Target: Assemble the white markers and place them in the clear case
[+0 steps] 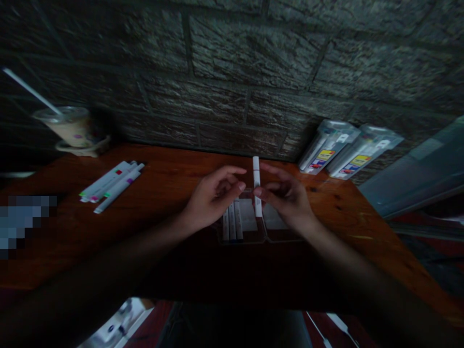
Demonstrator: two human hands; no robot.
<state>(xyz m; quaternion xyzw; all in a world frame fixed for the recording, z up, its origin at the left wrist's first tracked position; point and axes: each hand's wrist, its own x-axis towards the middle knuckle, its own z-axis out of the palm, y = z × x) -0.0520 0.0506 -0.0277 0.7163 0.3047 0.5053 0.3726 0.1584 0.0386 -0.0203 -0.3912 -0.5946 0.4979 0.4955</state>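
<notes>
A white marker pen (pixel 257 183) stands upright between my two hands above the middle of the wooden table (pixel 163 232). My left hand (pixel 213 195) pinches it from the left with curled fingers, and my right hand (pixel 286 198) grips it from the right. Under the hands lies an open clear plastic marker case (pixel 250 227) with a few white markers lying in its left half.
Several white markers with coloured caps (pixel 112 186) lie loose at the left. A drink cup with a straw (pixel 68 126) stands at the far left. Two sealed marker packs (pixel 348 147) lean on the dark brick wall at the right. A grey surface (pixel 424 174) borders the table's right side.
</notes>
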